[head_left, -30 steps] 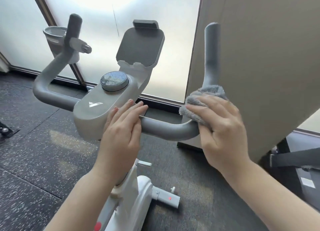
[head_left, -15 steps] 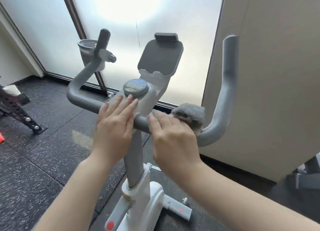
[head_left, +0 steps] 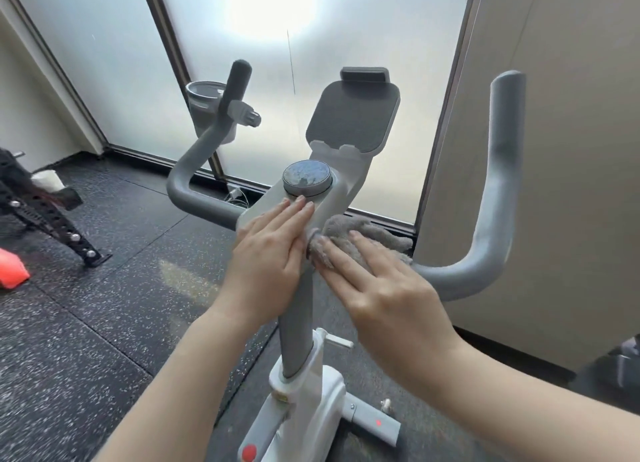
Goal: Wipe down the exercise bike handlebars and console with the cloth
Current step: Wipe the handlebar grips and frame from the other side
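Observation:
The grey exercise bike handlebar (head_left: pixel 498 191) curves up on the right and on the left (head_left: pixel 194 170). Between them sits the pale console (head_left: pixel 332 198) with a round display (head_left: pixel 306 178) and a dark tablet holder (head_left: pixel 353 118) behind it. My left hand (head_left: pixel 266 257) lies flat on the console's near face, fingers straight. A fluffy grey cloth (head_left: pixel 353 233) is bunched on the right bar where it meets the console. My right hand (head_left: pixel 377 285) presses on the cloth with fingers stretched out over it.
A cup holder (head_left: pixel 204 104) hangs off the left bar. The bike's post (head_left: pixel 294 337) and white base (head_left: pixel 311 402) stand below. A black rack leg (head_left: pixel 45 215) and an orange object (head_left: pixel 12 267) lie at left. A beige panel (head_left: pixel 561 149) stands close on the right.
My right hand has slid the cloth leftward along the bar, from the right bend to the console's side. My left hand has stayed on the console. The view has shifted right.

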